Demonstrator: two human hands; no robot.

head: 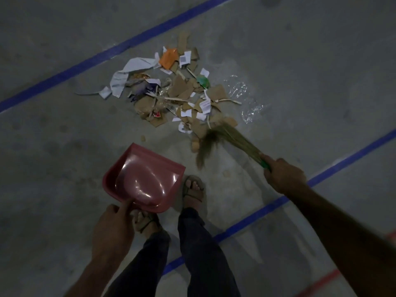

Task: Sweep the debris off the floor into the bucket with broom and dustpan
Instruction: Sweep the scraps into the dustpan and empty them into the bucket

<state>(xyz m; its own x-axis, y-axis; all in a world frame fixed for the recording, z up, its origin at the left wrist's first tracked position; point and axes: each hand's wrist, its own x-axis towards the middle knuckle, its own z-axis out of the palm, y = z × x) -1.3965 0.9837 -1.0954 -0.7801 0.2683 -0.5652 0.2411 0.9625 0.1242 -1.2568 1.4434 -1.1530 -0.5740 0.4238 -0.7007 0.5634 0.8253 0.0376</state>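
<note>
Right hand (284, 175) grips the grass broom (222, 138) at the debris pile's (175, 91) five o'clock edge, left hand (112, 224) holding the empty red dustpan (143, 176); gathering underway, next sweep scraps toward seven o'clock into it.

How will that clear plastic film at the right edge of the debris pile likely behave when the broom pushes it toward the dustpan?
The clear plastic film looks thin and crinkled, so it is probably very light and floppy. It may crumple and slide ahead of the broom rather than move as one piece. Lying flat on the smooth floor, it could also cling or slip under the bristles, missing the dustpan.
</note>
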